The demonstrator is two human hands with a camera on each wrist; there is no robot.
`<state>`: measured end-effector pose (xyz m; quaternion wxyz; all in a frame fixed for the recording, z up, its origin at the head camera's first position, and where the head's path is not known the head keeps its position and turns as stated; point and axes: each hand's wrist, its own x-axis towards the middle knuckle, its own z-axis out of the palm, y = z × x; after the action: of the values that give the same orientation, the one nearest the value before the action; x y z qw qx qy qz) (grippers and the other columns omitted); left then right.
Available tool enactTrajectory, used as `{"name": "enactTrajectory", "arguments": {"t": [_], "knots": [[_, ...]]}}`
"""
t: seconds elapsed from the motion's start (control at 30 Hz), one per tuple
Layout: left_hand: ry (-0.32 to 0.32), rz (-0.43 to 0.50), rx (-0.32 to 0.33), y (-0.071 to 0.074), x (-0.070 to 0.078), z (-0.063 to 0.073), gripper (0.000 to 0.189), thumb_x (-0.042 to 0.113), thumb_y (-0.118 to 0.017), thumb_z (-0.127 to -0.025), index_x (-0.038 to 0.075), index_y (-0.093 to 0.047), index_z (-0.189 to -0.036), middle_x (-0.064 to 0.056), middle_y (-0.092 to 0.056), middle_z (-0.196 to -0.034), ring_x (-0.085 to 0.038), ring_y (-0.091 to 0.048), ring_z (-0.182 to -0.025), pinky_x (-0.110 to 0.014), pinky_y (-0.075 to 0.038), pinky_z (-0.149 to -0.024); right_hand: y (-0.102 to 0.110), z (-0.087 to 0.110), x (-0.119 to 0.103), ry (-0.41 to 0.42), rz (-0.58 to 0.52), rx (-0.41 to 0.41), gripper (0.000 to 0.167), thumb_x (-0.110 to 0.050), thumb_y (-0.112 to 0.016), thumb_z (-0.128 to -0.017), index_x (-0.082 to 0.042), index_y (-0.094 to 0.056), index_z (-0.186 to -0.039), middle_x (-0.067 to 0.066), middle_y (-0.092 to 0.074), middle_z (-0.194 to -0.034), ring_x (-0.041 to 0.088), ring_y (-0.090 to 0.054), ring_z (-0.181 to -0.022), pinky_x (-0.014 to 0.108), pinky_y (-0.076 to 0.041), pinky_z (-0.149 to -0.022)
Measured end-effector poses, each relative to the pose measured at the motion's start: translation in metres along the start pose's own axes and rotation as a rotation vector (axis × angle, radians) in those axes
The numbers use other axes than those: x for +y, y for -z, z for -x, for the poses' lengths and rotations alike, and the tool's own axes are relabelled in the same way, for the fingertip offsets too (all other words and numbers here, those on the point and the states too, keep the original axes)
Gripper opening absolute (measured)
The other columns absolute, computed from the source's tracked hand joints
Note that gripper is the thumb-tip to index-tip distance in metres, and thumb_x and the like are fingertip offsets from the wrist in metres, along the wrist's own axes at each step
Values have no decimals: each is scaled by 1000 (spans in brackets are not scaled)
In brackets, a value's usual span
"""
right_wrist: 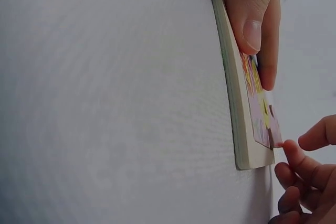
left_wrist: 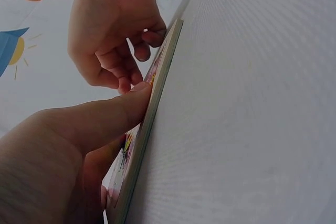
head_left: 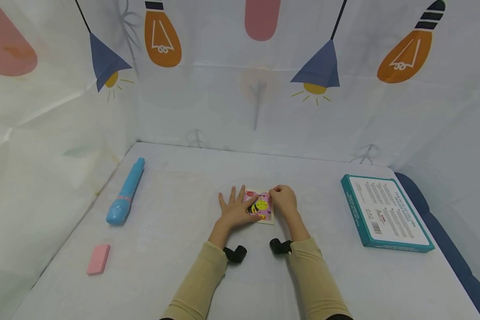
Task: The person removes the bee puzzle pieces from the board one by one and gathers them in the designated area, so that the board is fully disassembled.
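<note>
A small jigsaw puzzle (head_left: 269, 222) with a pink picture and a yellow bee lies on the white table, set in a thin pale frame. My left hand (head_left: 235, 214) spreads its fingers over its left side, the thumb pressing on the picture. At the right edge, my right hand (head_left: 285, 201) has its fingers curled. In the right wrist view, a pink puzzle piece (right_wrist: 275, 132) stands tilted up from the frame, one right fingertip at its corner; another finger is a little apart from it. In the left wrist view, the contact is hidden.
A blue toy microphone (head_left: 126, 191) lies at the left, with a pink block (head_left: 98, 259) nearer me. On the right is a flat teal-edged box (head_left: 390, 213) with a printed white face. A printed curtain (head_left: 224, 102) hangs behind the table.
</note>
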<state>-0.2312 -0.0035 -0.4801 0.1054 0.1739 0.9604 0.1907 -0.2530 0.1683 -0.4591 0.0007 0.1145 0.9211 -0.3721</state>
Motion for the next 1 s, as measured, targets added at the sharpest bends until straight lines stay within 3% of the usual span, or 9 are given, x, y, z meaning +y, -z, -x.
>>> {"name": "enactTrajectory", "arguments": {"t": [0.47, 0.6, 0.77, 1.0], "knots": [[1, -17, -2, 2, 0, 1, 71, 62, -55, -79, 38, -32, -142, -6, -2, -156, -34, 6, -141, -66, 12, -101, 0, 2, -1, -27, -71, 1, 28, -22, -52, -84, 1, -65, -94, 16, -64, -97, 27, -54, -88, 37, -44, -75], [5, -15, -3, 3, 1, 2, 71, 63, -54, -80, 37, -33, -142, -6, -2, -156, -34, 6, -141, -65, 12, -101, -3, 1, 0, -10, -87, -12, 24, -20, -57, -82, -1, -64, -94, 14, -63, -94, 26, -54, -86, 34, -43, -72], [8, -8, -4, 2, 1, 2, 71, 63, -54, -79, 37, -33, -142, -6, -2, -156, -34, 7, -141, -65, 13, -101, -4, 1, 0, 11, -150, -45, 27, -15, -66, -81, 0, -64, -104, 14, -63, -97, 25, -56, -88, 34, -44, -76], [7, -5, 2, 3, 1, 2, 71, 62, -55, -79, 37, -33, -142, -6, -2, -156, -35, 7, -140, -65, 13, -101, -3, 1, 1, 62, -139, -90, 24, -11, -67, -82, -2, -67, -104, 15, -64, -97, 26, -57, -90, 35, -45, -76]]}}
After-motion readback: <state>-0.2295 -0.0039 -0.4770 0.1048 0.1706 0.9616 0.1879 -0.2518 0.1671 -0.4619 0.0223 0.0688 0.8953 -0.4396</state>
